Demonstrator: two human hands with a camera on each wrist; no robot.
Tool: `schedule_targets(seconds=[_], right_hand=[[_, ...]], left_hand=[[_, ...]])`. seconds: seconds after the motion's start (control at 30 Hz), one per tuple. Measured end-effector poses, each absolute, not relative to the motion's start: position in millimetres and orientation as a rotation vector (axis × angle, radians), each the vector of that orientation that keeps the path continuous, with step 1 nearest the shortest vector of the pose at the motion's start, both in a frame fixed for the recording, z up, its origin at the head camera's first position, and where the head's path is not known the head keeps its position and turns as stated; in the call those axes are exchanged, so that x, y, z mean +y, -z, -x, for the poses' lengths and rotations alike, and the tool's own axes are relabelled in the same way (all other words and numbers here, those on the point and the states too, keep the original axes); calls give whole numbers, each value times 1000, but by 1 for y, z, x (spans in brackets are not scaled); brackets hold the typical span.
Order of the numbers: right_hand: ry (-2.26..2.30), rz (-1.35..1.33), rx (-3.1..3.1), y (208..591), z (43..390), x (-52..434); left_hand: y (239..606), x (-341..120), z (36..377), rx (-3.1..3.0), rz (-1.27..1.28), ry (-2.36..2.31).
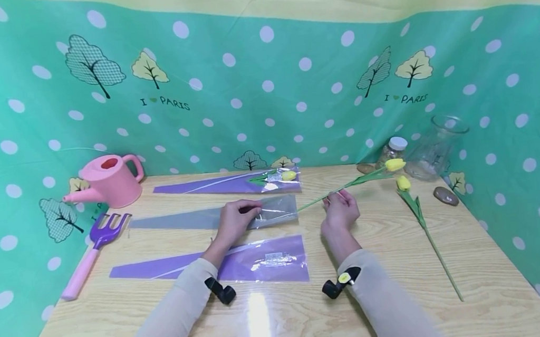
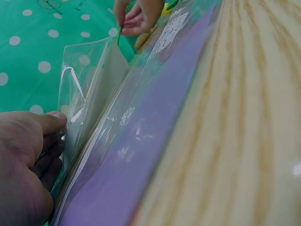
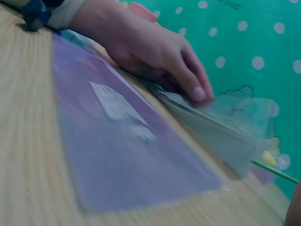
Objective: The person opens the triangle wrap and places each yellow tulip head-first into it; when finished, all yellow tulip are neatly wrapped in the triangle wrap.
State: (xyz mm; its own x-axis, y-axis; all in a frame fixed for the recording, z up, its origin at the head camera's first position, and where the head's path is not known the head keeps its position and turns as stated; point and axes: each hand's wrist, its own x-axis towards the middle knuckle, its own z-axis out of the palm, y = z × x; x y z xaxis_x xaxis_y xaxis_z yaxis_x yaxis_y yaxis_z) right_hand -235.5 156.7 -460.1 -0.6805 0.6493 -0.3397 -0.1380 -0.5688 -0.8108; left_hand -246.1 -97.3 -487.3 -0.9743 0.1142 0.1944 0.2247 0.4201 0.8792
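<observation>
My left hand (image 1: 237, 221) pinches the clear front of a grey-backed flower sleeve (image 1: 183, 221) lying in the middle of the table. In the left wrist view, the mouth of this sleeve (image 2: 89, 70) gapes, its clear film raised off the grey back. My right hand (image 1: 340, 213) holds a yellow artificial tulip (image 1: 395, 164) by its green stem, bloom pointing right. The stem's lower end (image 3: 268, 168) lies right at the sleeve's mouth in the right wrist view. Nearer me is a purple sleeve (image 1: 196, 264) with a white label.
Behind lies another purple sleeve (image 1: 195, 188) with a yellow tulip (image 1: 288, 175) inside. A second loose tulip (image 1: 403, 183) rests at right, near a brown stone (image 1: 445, 196), glass vase (image 1: 435, 150) and lidded jar (image 1: 391, 151). At left are a pink watering can (image 1: 114, 183) and hand fork (image 1: 88, 257).
</observation>
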Motion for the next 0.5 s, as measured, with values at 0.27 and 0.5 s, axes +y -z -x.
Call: schedule_targets(seconds=[0.27,0.5], right_hand=[[-2262,908,-1150,463,226,137],[-2258,882,-1232,465,219,131]], left_hand=[[487,-96,247,-2559,319,1607],[488,-96,246,-2560,308,1642]])
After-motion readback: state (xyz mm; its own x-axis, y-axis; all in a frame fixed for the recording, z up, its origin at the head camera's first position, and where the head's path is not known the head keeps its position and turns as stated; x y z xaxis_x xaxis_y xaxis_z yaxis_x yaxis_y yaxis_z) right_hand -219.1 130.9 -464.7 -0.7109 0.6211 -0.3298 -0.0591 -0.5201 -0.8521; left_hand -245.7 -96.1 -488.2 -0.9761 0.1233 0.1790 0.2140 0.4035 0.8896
